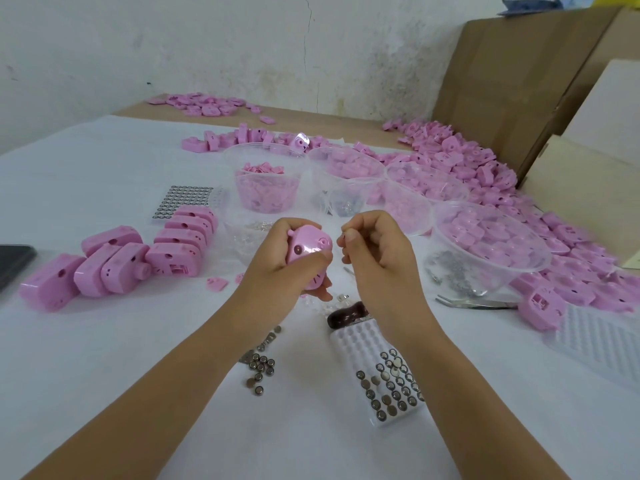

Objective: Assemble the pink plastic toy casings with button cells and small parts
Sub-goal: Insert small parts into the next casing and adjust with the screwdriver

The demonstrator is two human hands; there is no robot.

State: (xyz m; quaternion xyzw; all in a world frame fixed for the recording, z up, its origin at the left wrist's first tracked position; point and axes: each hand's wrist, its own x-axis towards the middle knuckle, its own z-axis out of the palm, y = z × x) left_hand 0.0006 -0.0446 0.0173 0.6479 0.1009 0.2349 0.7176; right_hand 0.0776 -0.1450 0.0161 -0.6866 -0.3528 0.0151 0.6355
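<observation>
the left hand (277,261) grips a pink casing (309,248) above the middle of the table (104,341), fingers curled round its back and thumb across its lower front. the casing's pig face, with snout and one dark eye, is turned up toward the camera. the right hand (379,252) is just beside it, apart from the casing, its fingers curled in and the thumb tip pressed to the forefinger tip. i cannot tell whether a small part is pinched there.

left of the hands a row of casings (138,258) lies on its sides, piece against piece, with a phone (14,265) at the table's edge. behind the row lies a sheet of cells (183,202).

below the wrists loose cells (260,368) lie scattered on the cloth, and a white tray (349,348) — partly under the right forearm — has cells seated in its near end. a dark brown thing (348,314) lies at the tray's far end.

behind the hands stand clear bowls (266,183), some filled with pink parts; the big bowl (491,244) at right also has small metal bits in it. tweezers (474,303) lie in front of that bowl. a heap of pink shells (485,168) runs along the right side — up to the cardboard boxes (512,81).
</observation>
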